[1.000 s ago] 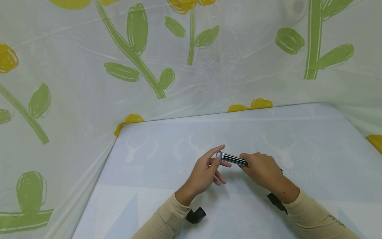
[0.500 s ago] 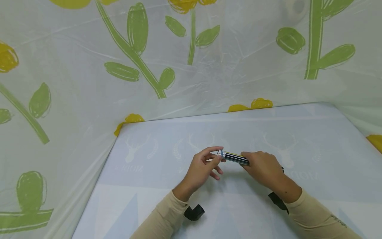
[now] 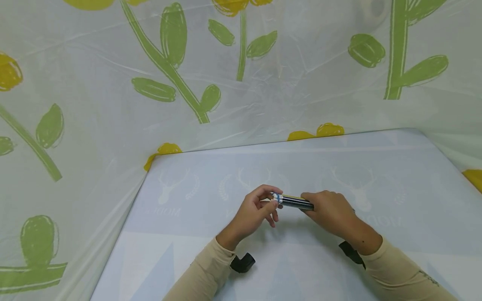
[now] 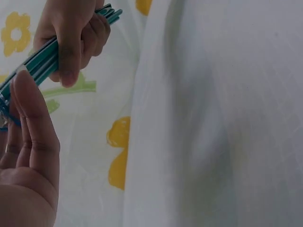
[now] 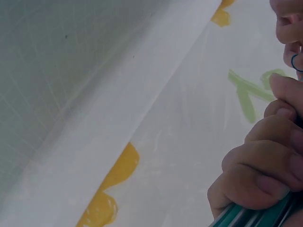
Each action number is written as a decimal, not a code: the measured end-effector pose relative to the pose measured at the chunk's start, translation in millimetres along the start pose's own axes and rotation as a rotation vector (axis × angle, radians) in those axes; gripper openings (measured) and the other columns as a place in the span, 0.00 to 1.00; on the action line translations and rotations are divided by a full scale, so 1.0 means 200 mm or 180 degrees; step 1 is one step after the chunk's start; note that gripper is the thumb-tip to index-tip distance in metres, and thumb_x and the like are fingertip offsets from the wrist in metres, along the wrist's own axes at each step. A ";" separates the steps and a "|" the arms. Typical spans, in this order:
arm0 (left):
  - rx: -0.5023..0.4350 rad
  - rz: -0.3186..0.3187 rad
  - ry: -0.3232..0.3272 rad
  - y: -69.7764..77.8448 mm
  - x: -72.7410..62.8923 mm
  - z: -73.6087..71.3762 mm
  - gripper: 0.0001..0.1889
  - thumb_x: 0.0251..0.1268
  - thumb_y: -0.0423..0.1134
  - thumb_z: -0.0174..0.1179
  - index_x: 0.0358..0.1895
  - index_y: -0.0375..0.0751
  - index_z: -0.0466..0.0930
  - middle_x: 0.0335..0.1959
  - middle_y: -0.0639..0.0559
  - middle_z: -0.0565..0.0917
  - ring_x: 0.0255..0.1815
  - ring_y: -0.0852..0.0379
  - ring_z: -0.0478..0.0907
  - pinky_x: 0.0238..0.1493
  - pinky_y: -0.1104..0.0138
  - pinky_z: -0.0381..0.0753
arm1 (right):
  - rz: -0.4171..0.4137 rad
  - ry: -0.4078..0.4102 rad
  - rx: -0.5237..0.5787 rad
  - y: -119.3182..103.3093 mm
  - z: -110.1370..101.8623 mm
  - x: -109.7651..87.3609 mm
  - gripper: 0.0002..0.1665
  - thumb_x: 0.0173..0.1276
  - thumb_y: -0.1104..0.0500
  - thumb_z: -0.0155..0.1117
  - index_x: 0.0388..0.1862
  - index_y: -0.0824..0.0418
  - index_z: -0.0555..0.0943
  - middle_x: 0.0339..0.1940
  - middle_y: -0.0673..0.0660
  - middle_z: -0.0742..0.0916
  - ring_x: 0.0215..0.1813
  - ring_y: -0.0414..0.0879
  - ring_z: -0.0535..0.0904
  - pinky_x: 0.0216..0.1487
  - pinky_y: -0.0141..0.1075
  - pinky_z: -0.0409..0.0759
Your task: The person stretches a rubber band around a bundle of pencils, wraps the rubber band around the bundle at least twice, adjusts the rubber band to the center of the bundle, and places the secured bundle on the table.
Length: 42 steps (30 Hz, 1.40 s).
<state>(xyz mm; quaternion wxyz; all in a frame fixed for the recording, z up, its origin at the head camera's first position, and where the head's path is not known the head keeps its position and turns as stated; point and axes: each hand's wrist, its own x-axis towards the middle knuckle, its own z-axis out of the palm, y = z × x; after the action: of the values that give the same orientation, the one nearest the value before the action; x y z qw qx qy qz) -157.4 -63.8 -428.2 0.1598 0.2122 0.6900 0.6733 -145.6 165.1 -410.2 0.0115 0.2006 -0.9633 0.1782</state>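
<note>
A bundle of several dark, striped pencils (image 3: 297, 202) is held above the table, its silvery ends toward the left. My right hand (image 3: 333, 213) grips the bundle with curled fingers; in the left wrist view, teal ends of the pencils (image 4: 113, 14) stick out beyond that fist. Around the silvery ends runs a thin blue rubber band (image 3: 278, 198). My left hand (image 3: 250, 211) pinches at this band with thumb and forefinger, the other fingers loosely bent. In the right wrist view a small loop of the rubber band (image 5: 294, 61) shows at the left fingers.
Beneath the hands lies a pale table cover (image 3: 196, 217) with faint deer prints. A translucent sheet (image 3: 113, 104) with green stems and yellow flowers hangs behind and at the sides. A black wrist mount (image 3: 242, 263) sits under the left wrist, another black mount (image 3: 351, 253) under the right.
My left hand has drawn in its spread forefinger and other fingers around the banded end and shifted slightly left. The right hand keeps its grip on the pencils, which have tilted a little.
</note>
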 end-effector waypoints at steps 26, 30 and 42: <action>-0.0692 0.0157 -0.0392 -0.03 0.00 -0.04 0.05 0.80 0.38 0.42 0.43 0.46 0.68 0.30 0.62 0.88 0.16 0.64 0.81 0.21 0.72 0.76 | -0.0270 -0.0072 0.0179 0.00 0.00 0.00 0.14 0.62 0.58 0.73 0.26 0.48 0.75 0.17 0.41 0.74 0.23 0.36 0.66 0.26 0.31 0.65; -0.0844 0.0053 -0.0374 -0.02 0.00 -0.04 0.07 0.80 0.38 0.42 0.41 0.47 0.69 0.28 0.61 0.88 0.17 0.63 0.81 0.20 0.72 0.76 | -0.0269 -0.0081 0.0129 0.00 0.00 0.00 0.14 0.62 0.59 0.73 0.27 0.48 0.75 0.18 0.41 0.76 0.23 0.36 0.67 0.26 0.31 0.65; -0.0952 -0.0138 0.0131 -0.02 0.01 -0.03 0.11 0.74 0.34 0.52 0.35 0.51 0.81 0.32 0.58 0.82 0.29 0.63 0.81 0.22 0.68 0.83 | -0.0186 -0.0133 0.0018 0.00 0.00 0.00 0.12 0.61 0.58 0.75 0.29 0.49 0.77 0.21 0.42 0.80 0.24 0.38 0.69 0.27 0.32 0.69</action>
<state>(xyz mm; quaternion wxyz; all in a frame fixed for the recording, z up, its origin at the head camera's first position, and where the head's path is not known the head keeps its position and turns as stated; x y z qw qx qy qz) -162.0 -67.5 -431.6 0.1900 0.1573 0.5896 0.7691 -144.9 165.2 -409.8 -0.0041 0.2323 -0.9565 0.1762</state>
